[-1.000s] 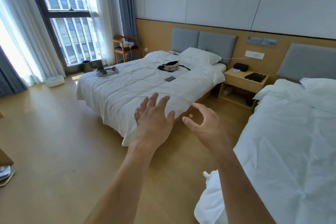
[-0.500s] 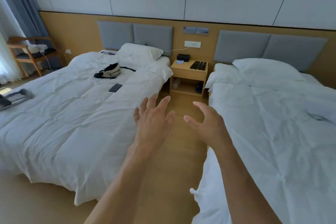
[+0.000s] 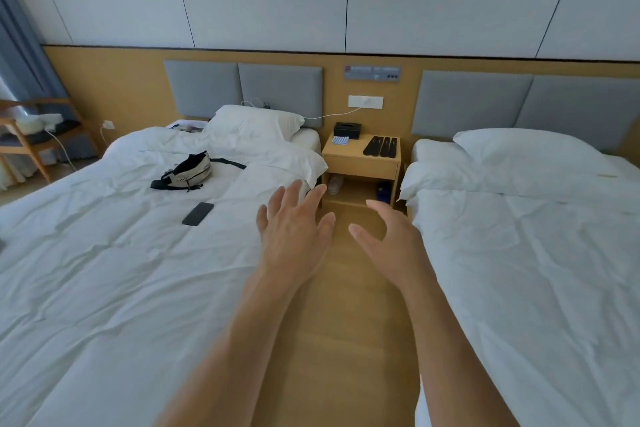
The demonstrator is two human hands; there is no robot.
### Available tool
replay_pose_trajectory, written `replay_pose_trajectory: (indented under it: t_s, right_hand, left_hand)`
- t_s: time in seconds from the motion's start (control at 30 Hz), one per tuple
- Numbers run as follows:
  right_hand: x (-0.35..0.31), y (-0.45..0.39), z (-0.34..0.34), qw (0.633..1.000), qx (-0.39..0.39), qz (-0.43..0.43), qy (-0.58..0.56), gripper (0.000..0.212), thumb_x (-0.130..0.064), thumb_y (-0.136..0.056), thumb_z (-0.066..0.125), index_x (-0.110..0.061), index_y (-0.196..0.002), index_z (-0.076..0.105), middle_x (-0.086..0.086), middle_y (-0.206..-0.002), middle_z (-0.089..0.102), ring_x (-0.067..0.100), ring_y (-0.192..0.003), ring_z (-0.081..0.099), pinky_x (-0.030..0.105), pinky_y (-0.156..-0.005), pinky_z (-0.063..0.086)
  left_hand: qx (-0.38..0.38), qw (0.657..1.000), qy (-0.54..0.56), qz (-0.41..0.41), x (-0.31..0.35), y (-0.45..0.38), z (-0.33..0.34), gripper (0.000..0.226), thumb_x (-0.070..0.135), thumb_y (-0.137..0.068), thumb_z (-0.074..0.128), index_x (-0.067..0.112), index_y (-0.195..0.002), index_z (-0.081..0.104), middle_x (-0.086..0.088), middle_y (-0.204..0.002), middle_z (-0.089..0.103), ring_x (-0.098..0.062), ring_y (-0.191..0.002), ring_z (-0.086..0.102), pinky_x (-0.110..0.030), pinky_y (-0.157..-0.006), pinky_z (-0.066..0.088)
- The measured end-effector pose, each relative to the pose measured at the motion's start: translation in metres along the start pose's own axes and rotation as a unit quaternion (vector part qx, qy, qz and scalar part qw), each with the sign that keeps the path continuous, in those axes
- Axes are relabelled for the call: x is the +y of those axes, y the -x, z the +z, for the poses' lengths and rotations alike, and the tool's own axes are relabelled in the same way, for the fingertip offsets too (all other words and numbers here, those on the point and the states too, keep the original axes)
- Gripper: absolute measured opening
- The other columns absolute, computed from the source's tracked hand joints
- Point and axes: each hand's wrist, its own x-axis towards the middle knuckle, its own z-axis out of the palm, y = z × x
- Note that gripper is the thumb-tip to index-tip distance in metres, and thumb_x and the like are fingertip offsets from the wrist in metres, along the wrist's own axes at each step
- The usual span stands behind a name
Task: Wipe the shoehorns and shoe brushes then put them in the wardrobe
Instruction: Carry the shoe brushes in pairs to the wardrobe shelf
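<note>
Three flat black items [image 3: 381,146] on far wooden nightstand [image 3: 360,163] too small to identify; lower-shelf objects indistinct.

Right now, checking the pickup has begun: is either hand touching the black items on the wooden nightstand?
Apart. Head view: left hand and right hand hover short of the black items.
</note>
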Motion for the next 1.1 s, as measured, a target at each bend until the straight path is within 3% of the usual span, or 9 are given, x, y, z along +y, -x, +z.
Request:
replay_pose_trajectory:
  t_s: [0.33,0.83,1.1]
  right_hand:
    - [0.018,-0.176,0.032,1.000,0.011,0.012,0.012,0.059,-0.051,-0.092,0.062,-0.038,-0.145,0.041,-0.008,-0.154,0.041,0.016,-0.141,0.040,0.040,-0.111,0.040]
    - [0.030,-0.464,0.076,0.992,0.093,0.069,0.050,0.058,-0.050,-0.093,0.061,-0.037,-0.146,0.041,-0.009,-0.153,0.042,0.014,-0.138,0.043,0.032,-0.109,0.040]
    - [0.064,-0.585,0.095,0.985,0.104,0.123,0.063,0.058,-0.050,-0.093,0.060,-0.037,-0.146,0.040,-0.008,-0.153,0.043,0.015,-0.139,0.043,0.034,-0.110,0.039]
  left_hand:
    - [-0.012,1.000,0.029,0.004,-0.016,-0.176,0.068,0.048,0.045,-0.098,0.043,0.039,-0.145,0.033,0.003,-0.159,0.022,-0.023,-0.148,0.014,-0.052,-0.118,0.015]
    - [-0.040,0.987,0.077,0.132,-0.042,-0.507,0.175,0.048,0.045,-0.097,0.048,0.039,-0.144,0.036,0.004,-0.157,0.029,-0.023,-0.145,0.022,-0.053,-0.116,0.021]
    - [-0.092,0.980,0.091,0.149,-0.037,-0.633,0.235,0.050,0.043,-0.098,0.046,0.038,-0.146,0.033,0.004,-0.158,0.025,-0.024,-0.147,0.018,-0.055,-0.117,0.020]
